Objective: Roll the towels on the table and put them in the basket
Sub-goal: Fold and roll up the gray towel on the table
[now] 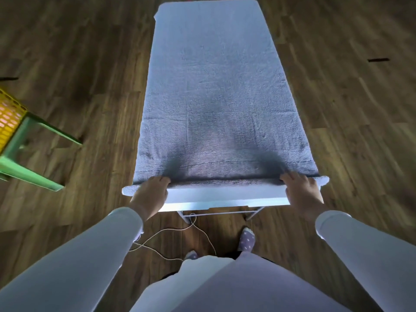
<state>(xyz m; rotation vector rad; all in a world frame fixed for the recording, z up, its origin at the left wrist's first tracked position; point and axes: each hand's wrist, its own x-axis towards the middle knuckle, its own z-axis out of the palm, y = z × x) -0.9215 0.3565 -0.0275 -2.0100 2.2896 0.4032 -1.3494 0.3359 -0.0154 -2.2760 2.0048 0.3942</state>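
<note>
- towel (216, 97): soft, light terry, lying flat along the tabletop (225, 195); should roll easily, may skew.
- left hand (151, 189), right hand (302, 188): fingers curled over the near hem, one at each end.

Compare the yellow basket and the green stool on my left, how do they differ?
The basket is yellow with latticed, see-through walls; the stool is green with solid bars and splayed legs. The basket sits on top; the stool stands on the floor under it. Both are cut off by the picture's left edge and stand left of the table bearing the towel.
</note>
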